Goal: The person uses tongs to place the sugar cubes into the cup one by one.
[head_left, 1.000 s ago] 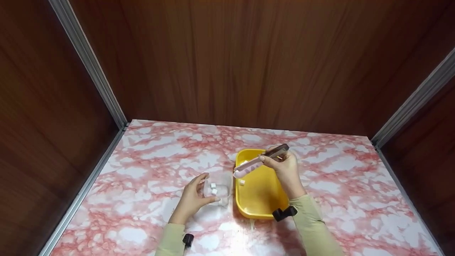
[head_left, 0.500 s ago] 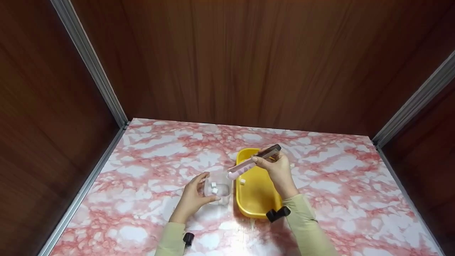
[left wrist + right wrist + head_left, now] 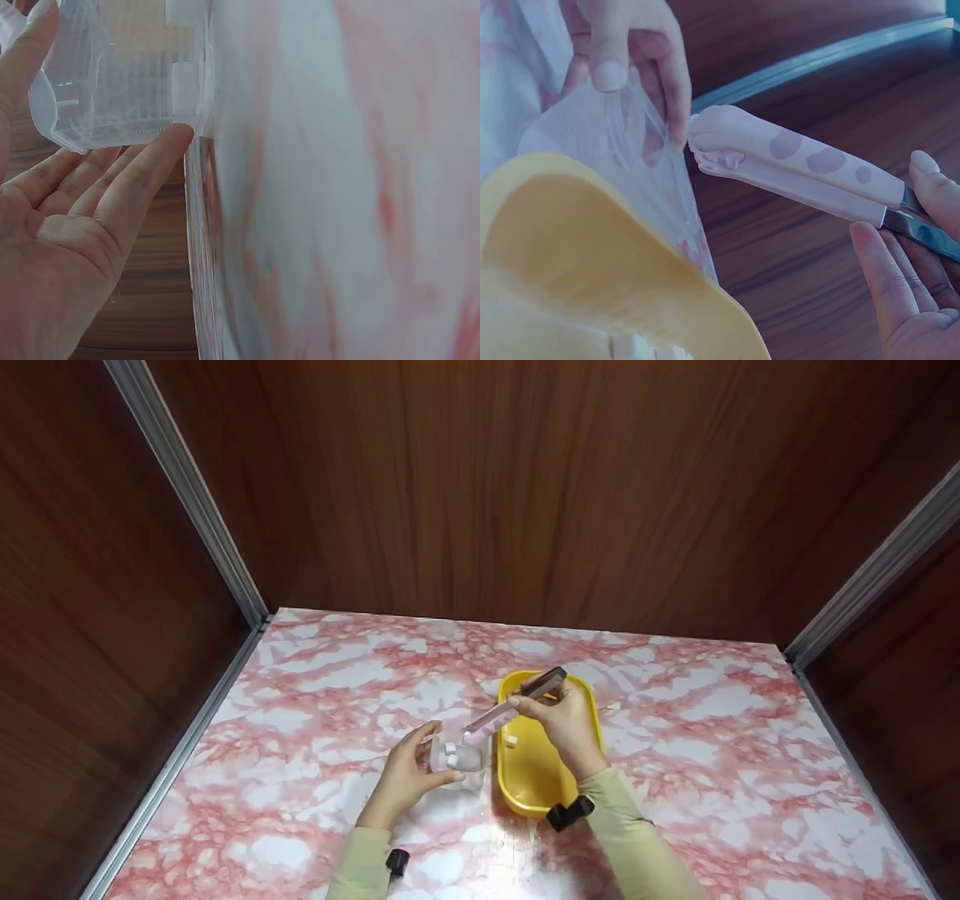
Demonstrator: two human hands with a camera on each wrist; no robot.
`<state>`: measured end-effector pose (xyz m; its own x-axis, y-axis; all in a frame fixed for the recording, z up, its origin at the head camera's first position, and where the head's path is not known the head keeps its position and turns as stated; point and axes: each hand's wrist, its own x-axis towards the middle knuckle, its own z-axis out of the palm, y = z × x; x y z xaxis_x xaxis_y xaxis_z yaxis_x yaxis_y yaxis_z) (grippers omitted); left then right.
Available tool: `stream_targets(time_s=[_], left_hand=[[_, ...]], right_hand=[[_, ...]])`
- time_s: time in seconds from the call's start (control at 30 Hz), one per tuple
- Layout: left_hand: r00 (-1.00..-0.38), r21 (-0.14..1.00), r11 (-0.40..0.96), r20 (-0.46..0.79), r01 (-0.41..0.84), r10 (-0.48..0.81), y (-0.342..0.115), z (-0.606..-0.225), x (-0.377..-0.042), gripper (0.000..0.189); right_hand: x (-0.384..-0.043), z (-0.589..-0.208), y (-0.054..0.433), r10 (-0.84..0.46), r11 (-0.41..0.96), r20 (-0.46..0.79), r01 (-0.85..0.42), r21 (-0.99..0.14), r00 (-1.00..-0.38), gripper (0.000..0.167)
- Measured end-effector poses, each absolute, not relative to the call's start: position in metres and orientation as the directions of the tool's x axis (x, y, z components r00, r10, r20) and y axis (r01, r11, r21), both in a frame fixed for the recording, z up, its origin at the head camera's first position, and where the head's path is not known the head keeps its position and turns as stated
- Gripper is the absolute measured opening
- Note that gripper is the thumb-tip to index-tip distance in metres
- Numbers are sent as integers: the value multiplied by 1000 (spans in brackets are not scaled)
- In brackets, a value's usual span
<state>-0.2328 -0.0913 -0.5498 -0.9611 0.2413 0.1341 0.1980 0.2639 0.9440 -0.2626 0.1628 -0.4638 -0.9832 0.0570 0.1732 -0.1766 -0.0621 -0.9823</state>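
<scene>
My left hand (image 3: 409, 772) grips a small clear plastic container (image 3: 471, 780) between thumb and fingers, left of the yellow tub. White cubes (image 3: 451, 748) lie inside the container. In my right hand (image 3: 566, 727) is a pair of tongs (image 3: 802, 157) with pale pink, spotted, paw-shaped ends and metal arms, pinched between thumb and fingers. The tong tips hang over the container, close together; whether a cube sits between them I cannot tell. In the left wrist view, fingers (image 3: 135, 187) run along the container's side (image 3: 112, 135).
The yellow tub (image 3: 504, 787) stands right of the container, under my right hand, with white cubes (image 3: 630, 347) in it. A small pale bit (image 3: 613, 706) lies on the red-and-white marbled table (image 3: 337, 690) beyond the tub. Brown wood-grain panels (image 3: 480, 495) enclose the table.
My right hand has moved left with the tongs, from over the yellow tub to over the clear container. My left hand and the container have stayed nearly in place.
</scene>
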Motion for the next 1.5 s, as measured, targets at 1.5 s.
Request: stream_targets(time_s=[1.5], left_hand=[[-959,939,270,150,215,239,-91,-550,-233,90]], right_hand=[[-262,-471,152,-21,5,162,-162,-987,-987,34]])
